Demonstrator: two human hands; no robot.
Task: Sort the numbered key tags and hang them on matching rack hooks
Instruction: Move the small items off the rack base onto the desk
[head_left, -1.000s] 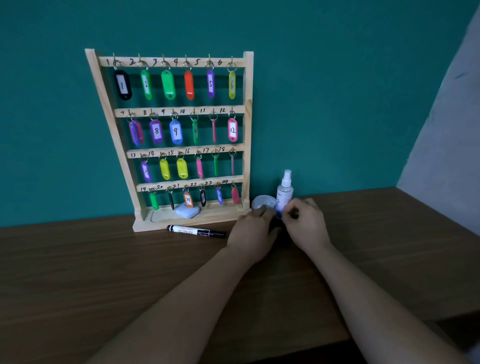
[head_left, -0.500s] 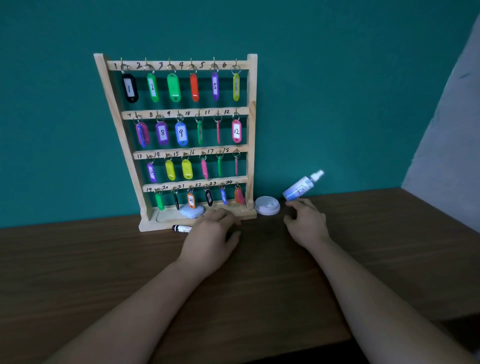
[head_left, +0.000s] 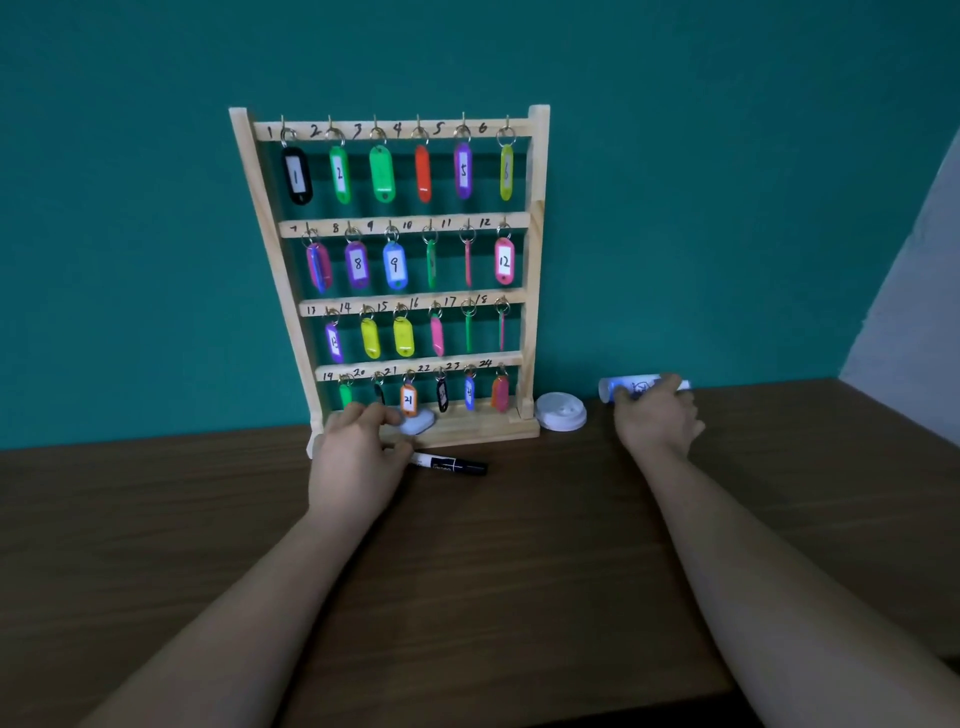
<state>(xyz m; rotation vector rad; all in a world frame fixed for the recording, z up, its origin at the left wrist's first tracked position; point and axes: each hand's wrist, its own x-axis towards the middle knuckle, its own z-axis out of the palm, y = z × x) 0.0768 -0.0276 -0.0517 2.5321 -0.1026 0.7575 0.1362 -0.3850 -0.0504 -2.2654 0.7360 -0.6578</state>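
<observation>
Brown table (head_left: 519, 571): tags (head_left: 357, 264) hang on the rack (head_left: 537, 260); left hand (head_left: 356, 457), loose and empty at its base, may knock bottom tags off; right hand (head_left: 654, 421) grips a sideways bottle (head_left: 628, 387) that might slip.

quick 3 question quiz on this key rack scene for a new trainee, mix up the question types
1. True or false: the spray bottle stands upright on the table.
2. What lies on the table just in front of the wooden rack? A) black marker B) scissors C) ruler
3. Fill in: the orange tag in the bottom row reads __.
Key: 1 false, the right hand holds it sideways; 2 A; 3 21.
</observation>
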